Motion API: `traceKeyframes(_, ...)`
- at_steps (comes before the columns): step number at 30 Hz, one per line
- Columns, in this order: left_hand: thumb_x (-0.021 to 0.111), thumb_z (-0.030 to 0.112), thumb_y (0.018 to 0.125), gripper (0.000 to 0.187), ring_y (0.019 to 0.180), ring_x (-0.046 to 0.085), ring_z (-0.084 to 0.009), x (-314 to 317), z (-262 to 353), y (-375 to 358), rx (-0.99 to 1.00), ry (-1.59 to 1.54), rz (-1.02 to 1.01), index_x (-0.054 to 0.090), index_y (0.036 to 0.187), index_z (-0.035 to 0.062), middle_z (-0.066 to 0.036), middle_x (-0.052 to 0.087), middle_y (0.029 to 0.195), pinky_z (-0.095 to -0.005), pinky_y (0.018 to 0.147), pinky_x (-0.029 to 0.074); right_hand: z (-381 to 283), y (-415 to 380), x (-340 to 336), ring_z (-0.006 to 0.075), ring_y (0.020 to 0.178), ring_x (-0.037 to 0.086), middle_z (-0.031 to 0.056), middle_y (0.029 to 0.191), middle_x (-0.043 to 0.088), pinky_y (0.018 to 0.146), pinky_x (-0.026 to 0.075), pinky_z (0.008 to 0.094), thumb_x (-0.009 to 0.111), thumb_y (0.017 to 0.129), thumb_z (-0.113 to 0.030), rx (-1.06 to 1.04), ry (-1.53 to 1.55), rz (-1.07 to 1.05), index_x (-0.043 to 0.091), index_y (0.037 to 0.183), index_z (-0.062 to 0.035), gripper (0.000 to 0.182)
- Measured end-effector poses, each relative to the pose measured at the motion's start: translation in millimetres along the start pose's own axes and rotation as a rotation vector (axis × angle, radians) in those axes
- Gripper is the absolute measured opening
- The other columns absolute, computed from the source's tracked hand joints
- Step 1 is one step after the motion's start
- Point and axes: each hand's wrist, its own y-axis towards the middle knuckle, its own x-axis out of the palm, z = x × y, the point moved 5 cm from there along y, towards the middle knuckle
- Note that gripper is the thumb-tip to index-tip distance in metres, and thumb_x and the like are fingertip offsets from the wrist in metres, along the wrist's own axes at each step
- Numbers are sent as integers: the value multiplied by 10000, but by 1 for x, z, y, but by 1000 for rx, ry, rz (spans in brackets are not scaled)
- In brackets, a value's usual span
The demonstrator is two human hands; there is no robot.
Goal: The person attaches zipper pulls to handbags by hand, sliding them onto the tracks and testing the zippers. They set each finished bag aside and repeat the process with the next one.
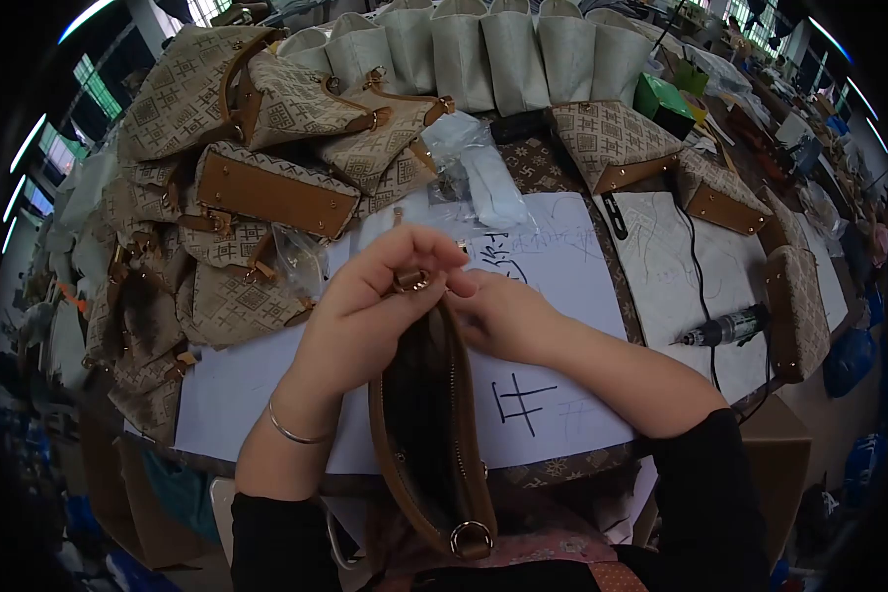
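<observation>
An open handbag (472, 434) with brown leather edges, a dark inside and a zipper along its mouth stands upright in front of me. A gold ring (472, 540) sits at its near end. My left hand (365, 301) is closed at the bag's far end, its fingers bent around a gold metal fitting (411, 282) on a brown leather tab. Just to the right, my right hand (508, 311) is closed against the same end, thumb and fingers pressed together. What its fingertips pinch is partly hidden.
Patterned handbags (276, 192) are heaped at the left. Pale bag linings (454, 59) stand in a row at the back. Clear plastic packets (483, 178) lie beyond my hands. On the right are a power screwdriver (725, 328) with a cord, more bags (797, 306) and a green box (665, 104).
</observation>
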Motion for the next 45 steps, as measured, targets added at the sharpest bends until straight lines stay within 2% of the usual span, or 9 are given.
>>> traceKeyframes(4,409,140,980,222,854,643,-182,-4,3,3,-93,-375,-8,525,1097,-8,-114,645,844,-274,812,495,1,2,8,287,872,590,91,904,570,749,492,394,693,762,-185,-91,-69,32,655,935,-88,201)
traceKeyframes(8,383,180,1001,256,802,646,-189,-8,-2,0,-11,-267,100,504,1124,-9,-105,633,777,-292,803,497,-1,4,-1,291,858,588,104,928,580,763,493,388,707,746,-143,-267,-151,216,618,898,-53,198)
traceKeyframes(11,382,205,1010,269,826,640,-192,-5,0,-2,192,-215,196,505,1124,-5,-96,625,769,-299,802,496,-11,3,-41,226,900,609,87,991,602,793,493,323,684,800,-86,-129,105,360,585,891,-35,144)
traceKeyframes(13,334,236,1035,297,909,608,-140,0,-6,-1,133,-206,155,499,1136,11,-79,628,916,-261,807,488,-21,-4,-67,167,996,593,108,1077,594,848,477,278,633,857,-13,72,828,432,551,929,-21,109)
traceKeyframes(16,458,137,986,195,934,598,-151,7,3,-1,181,9,73,520,1129,19,-98,604,1020,-274,809,489,-69,-25,-84,170,955,571,123,1081,544,853,467,293,578,866,40,-168,1173,371,509,978,-35,151)
traceKeyframes(19,587,7,865,182,938,595,-184,13,22,-6,566,600,52,583,1046,28,-130,572,1091,-287,794,496,-88,-32,-74,187,950,571,140,1084,533,863,472,311,608,821,91,-264,1056,183,481,991,-26,242)
traceKeyframes(22,655,-70,740,201,919,602,-222,10,26,-7,576,746,145,634,913,30,-155,549,1127,-306,769,508,-84,-29,-69,176,956,569,133,1053,541,868,471,306,644,783,117,-250,949,188,485,983,-18,289)
traceKeyframes(29,644,-95,751,146,952,650,-235,3,18,-4,615,469,92,650,853,11,-119,651,969,-311,851,513,-80,-28,-78,150,950,592,97,1016,563,834,509,281,689,764,102,-153,519,322,528,1021,6,318)
traceKeyframes(45,630,-111,771,143,873,660,-146,7,13,-8,466,337,127,634,867,-4,-87,685,888,-270,802,522,-67,-24,-79,135,886,609,91,1036,571,699,523,225,680,758,113,-202,602,341,571,1026,-6,313)
